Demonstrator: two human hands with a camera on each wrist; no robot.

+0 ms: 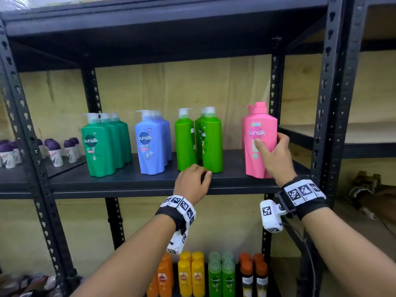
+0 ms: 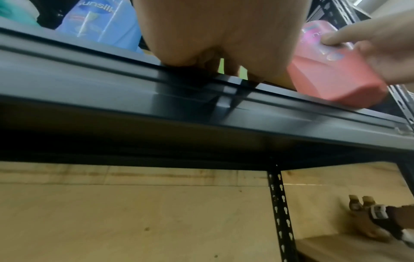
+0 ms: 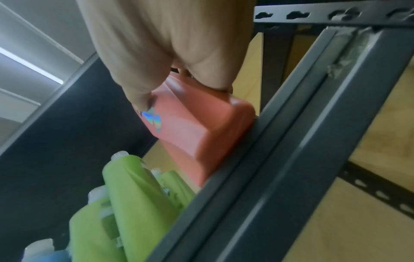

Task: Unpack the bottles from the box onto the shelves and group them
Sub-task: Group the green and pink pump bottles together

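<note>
A pink Sunsilk pump bottle (image 1: 255,125) (image 2: 331,76) (image 3: 192,127) stands at the right end of the black middle shelf (image 1: 150,181), close to its front edge. My right hand (image 1: 272,155) (image 3: 170,44) grips it around its right side, thumb on the front label. A second pink bottle stands right behind it. To the left stand grouped light green bottles (image 1: 210,142) (image 3: 134,191), blue bottles (image 1: 150,142) and dark green bottles (image 1: 100,146). My left hand (image 1: 194,181) (image 2: 224,35) rests on the shelf's front lip before the light green ones, fingers loosely curled, holding nothing.
The black upright post (image 1: 327,103) stands just right of the pink bottles. Small orange, yellow, green and brown-capped bottles (image 1: 214,275) fill the lower shelf. Purple-capped roll-ons (image 1: 55,151) sit on the left rack. A wooden shelf board (image 1: 360,131) lies to the right.
</note>
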